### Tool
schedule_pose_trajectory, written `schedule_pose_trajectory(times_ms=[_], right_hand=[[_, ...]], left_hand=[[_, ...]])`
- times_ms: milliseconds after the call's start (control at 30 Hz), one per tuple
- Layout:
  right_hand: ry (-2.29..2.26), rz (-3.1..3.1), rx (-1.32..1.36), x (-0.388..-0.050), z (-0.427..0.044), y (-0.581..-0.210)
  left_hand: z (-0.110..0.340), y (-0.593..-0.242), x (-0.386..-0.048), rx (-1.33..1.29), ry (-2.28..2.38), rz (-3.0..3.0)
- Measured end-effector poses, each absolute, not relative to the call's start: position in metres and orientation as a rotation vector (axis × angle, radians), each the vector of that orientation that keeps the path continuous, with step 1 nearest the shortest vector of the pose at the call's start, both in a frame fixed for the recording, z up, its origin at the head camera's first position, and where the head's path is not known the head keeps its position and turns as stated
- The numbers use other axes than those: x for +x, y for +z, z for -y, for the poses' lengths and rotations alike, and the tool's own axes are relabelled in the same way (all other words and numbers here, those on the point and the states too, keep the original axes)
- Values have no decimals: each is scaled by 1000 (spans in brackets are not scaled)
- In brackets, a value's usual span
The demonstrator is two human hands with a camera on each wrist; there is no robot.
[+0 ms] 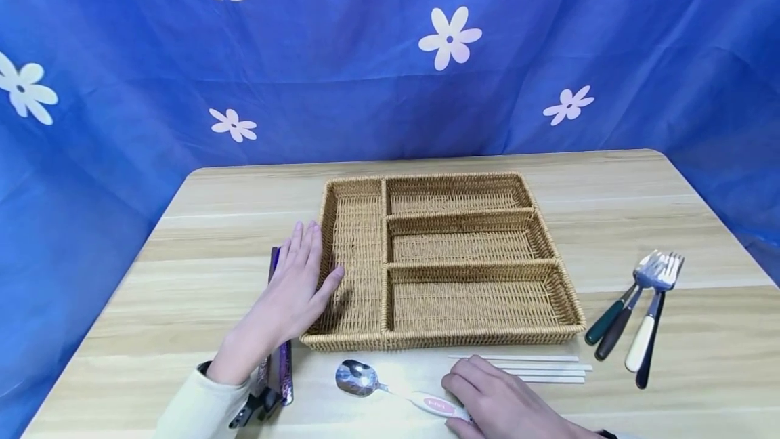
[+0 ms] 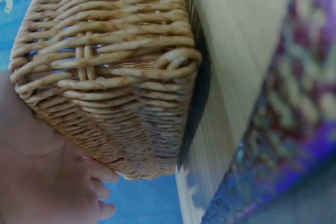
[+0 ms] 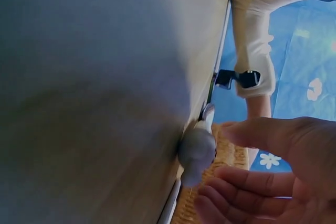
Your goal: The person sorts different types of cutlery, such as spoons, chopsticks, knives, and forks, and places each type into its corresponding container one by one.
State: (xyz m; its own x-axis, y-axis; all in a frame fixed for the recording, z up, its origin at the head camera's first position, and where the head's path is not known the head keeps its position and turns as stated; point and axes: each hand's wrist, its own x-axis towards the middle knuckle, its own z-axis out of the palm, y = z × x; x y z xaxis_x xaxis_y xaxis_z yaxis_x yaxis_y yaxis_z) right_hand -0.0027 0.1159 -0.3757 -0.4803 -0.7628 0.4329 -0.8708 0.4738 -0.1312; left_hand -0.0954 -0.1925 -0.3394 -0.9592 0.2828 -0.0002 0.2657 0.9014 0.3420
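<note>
A wicker tray (image 1: 469, 341) with one long compartment on the left and three stacked ones on the right lies on the table. My left hand (image 1: 289, 300) rests over its left rim, fingers extended and thumb over the long compartment. The left wrist view shows the palm (image 2: 47, 177) against the woven side. A metal spoon (image 1: 357, 379) with a white handle lies in front of the tray, bowl to the left. My right hand (image 1: 502, 402) is at the handle's end. In the right wrist view the handle (image 3: 197, 150) lies near the thumb and loosely bent fingers, not gripped.
Several pale chopsticks (image 1: 551, 378) lie beyond my right hand. Dark-, green- and white-handled forks and what may be a spoon (image 1: 658, 273) lie in a cluster to the tray's right. Purple glittery strips (image 1: 286, 371) lie under my left forearm. A blue flowered cloth (image 1: 365, 87) hangs behind.
</note>
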Motion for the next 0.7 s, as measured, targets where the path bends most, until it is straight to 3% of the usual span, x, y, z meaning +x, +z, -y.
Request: schedule_pose_trajectory(times_ms=[700], right_hand=[[444, 2630, 1327, -3, -97, -383]], left_hand=[[194, -338, -96, 433, 521, -3009]])
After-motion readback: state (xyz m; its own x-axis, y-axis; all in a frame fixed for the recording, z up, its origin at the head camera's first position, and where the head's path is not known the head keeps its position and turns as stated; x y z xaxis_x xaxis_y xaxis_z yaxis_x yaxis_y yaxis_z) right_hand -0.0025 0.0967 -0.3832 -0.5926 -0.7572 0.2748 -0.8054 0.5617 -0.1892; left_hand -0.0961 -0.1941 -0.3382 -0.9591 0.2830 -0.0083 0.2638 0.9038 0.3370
